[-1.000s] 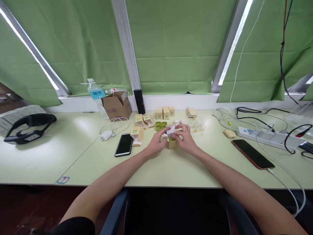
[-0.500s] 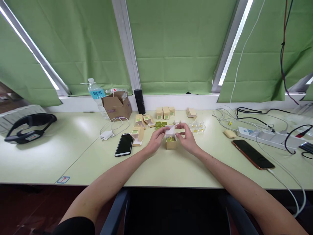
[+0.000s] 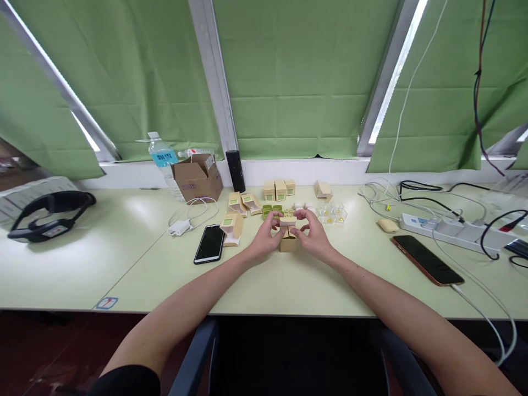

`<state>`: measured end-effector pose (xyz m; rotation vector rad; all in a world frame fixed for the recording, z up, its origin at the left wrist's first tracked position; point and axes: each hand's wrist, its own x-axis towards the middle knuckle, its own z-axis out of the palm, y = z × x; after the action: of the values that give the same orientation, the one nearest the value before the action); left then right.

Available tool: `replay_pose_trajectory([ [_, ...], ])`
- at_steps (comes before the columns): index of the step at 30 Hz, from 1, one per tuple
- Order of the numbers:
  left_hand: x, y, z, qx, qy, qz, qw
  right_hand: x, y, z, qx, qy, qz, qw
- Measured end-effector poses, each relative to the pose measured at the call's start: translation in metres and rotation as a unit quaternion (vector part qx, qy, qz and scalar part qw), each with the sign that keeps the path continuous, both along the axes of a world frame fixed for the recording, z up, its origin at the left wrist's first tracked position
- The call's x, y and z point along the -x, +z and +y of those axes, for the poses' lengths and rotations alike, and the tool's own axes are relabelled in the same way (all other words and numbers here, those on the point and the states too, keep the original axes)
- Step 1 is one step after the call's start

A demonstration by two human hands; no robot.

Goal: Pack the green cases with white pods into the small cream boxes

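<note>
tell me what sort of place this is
Likely an office or workroom: a long table in front of curtains, with a power strip on it.

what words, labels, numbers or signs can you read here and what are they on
"飘雪", as far as it can be made out: label on the water bottle
Purple print on the brown carton: too small to read
Green labels on the small boxes: too small to read
Blue-bordered sticker with a red mark: no legible words
Blue marking on the power strip: too small to read
</note>
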<state>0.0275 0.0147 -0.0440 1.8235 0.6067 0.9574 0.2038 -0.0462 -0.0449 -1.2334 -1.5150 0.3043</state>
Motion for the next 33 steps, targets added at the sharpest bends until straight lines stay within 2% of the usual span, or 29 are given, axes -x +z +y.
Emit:
replay_pose_trajectory([
  [5,-0.002,-0.002,0.002,-0.023,0.007,0.007,1.0,-0.001,0.005,-0.001,0.04,-0.022,0.018,0.999],
  [13,-0.002,-0.002,0.004,-0.053,0.017,0.025,0.998,-0.004,0.001,0.006,0.079,0.013,0.071,0.994],
  [21,0.0,0.001,0.003,-0.123,0.04,0.036,0.991,0.001,0.004,-0.002,0.028,0.022,0.031,0.999],
  [27,0.002,0.003,0.003,-0.142,0.052,0.035,0.988,-0.003,0.005,-0.008,-0.035,0.048,0.009,0.998],
  [33,0.01,0.008,0.005,-0.187,0.024,-0.012,0.982,-0.004,0.006,-0.01,-0.074,0.036,-0.002,0.997],
])
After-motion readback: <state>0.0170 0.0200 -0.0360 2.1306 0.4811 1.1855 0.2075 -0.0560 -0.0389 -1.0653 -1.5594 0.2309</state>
